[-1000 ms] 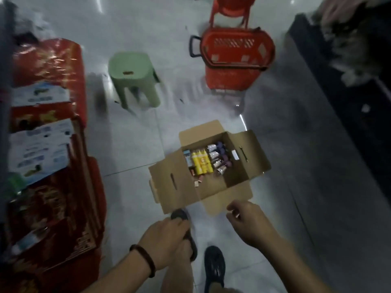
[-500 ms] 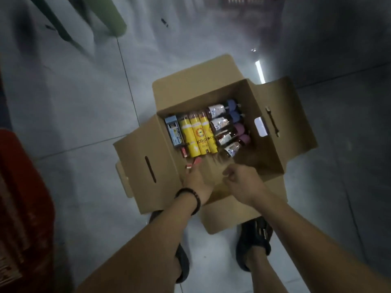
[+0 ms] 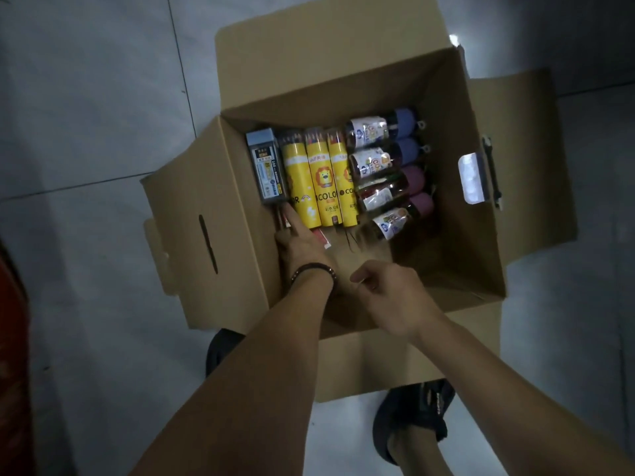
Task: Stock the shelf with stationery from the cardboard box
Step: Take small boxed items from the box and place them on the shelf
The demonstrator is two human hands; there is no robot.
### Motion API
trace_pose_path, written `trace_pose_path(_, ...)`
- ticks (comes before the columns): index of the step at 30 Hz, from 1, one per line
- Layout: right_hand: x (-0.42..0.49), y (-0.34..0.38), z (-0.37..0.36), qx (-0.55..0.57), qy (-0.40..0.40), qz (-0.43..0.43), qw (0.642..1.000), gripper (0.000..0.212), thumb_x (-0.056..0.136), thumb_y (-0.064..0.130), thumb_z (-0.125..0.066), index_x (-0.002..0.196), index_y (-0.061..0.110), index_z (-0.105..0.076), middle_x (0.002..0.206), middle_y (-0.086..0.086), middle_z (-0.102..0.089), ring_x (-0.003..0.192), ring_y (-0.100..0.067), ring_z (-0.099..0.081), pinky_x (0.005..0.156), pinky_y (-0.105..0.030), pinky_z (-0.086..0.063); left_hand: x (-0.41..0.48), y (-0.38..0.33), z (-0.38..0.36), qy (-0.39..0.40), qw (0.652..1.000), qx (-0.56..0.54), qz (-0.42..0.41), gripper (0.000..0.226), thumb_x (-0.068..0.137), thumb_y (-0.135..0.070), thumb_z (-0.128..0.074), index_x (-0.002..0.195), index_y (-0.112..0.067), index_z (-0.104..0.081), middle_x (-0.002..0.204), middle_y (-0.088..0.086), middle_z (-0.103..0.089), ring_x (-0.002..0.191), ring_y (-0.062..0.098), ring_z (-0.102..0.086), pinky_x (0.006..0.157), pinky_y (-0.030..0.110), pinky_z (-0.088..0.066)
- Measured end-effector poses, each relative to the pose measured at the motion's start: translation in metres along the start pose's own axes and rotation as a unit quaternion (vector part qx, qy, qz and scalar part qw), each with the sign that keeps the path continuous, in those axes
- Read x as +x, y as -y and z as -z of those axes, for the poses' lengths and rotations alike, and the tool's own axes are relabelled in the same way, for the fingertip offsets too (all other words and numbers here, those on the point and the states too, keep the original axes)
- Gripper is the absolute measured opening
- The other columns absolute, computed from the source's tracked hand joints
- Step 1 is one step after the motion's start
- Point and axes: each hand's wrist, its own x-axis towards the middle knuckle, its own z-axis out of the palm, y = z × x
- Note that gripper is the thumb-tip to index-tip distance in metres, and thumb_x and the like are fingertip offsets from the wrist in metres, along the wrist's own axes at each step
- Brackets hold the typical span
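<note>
Open brown cardboard box sits on the grey tiled floor, flaps out. Inside, left to right:
- grey flat case
- three yellow pencil tubes
- four clear tubes with blue and purple caps

Left grip is inside the box, fingers spread straight, forefinger touching the near end of the leftmost yellow tube. Right grip hovers over the near side, fingers loosely curled, nothing seen in it.

Floor: grey glossy tiles with thin dark grout lines, a bright glare patch at far right, a red blurred object along the left edge, and two dark sandals, one near centre-left, one near right.
</note>
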Motion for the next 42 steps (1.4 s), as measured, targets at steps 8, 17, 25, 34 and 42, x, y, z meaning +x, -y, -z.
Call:
trace_pose_path(8,0.006,-0.004,0.002,0.016,-0.024,0.027,0.999,0.012,0.101,0.029,-0.066,0.109,0.029,-0.075,0.099,0.007,-0.072,0.091,-0.009,-0.068,0.086,-0.034,-0.059,0.01,-0.002,0.004,0.058,0.998,-0.005,0.0,0.123,0.085,-0.027,-0.086,0.166,-0.02,0.007,0.15,0.018,-0.032,0.13,0.035,-0.053,0.11,0.045,-0.045)
trace_pose_path(17,0.008,-0.016,0.01,0.022,-0.042,0.028,0.998,0.012,0.102,0.025,-0.066,0.111,0.028,-0.074,0.101,0.006,-0.072,0.091,-0.008,-0.068,0.085,-0.032,-0.06,-0.014,0.018,-0.006,0.059,0.998,-0.005,-0.012,0.095,0.094,-0.018,-0.072,0.164,-0.017,-0.007,0.15,0.021,-0.037,0.133,0.042,-0.051,0.111,0.048,-0.044)
trace_pose_path(25,0.011,-0.022,0.023,0.026,-0.069,0.038,0.997,0.011,0.1,0.025,-0.068,0.108,0.025,-0.076,0.097,0.006,-0.074,0.09,-0.009,-0.07,0.083,-0.029,-0.057,-0.026,0.027,-0.02,0.149,0.985,0.083,0.013,0.107,0.089,-0.033,-0.079,0.157,-0.033,0.003,0.149,0.018,-0.033,0.132,0.044,-0.051,0.103,0.051,-0.048)
trace_pose_path(34,0.013,-0.028,0.019,0.031,-0.073,0.043,0.996,0.011,0.099,0.024,-0.068,0.106,0.026,-0.076,0.093,0.008,-0.074,0.082,-0.006,-0.069,0.077,-0.025,-0.053,-0.013,-0.002,-0.041,0.054,0.986,-0.056,0.149,0.071,0.101,-0.059,-0.05,0.153,-0.023,-0.017,0.144,0.024,-0.031,0.117,0.048,-0.058,0.096,0.053,-0.047)
trace_pose_path(42,0.012,-0.029,0.017,0.028,-0.062,0.039,0.997,0.011,0.101,0.028,-0.067,0.109,0.028,-0.075,0.097,0.009,-0.072,0.087,-0.005,-0.067,0.08,-0.029,-0.056,-0.014,-0.008,-0.043,0.032,0.984,-0.077,0.16,0.058,0.106,-0.024,-0.049,0.157,-0.028,-0.02,0.15,0.025,-0.026,0.113,0.046,-0.059,0.097,0.054,-0.048)
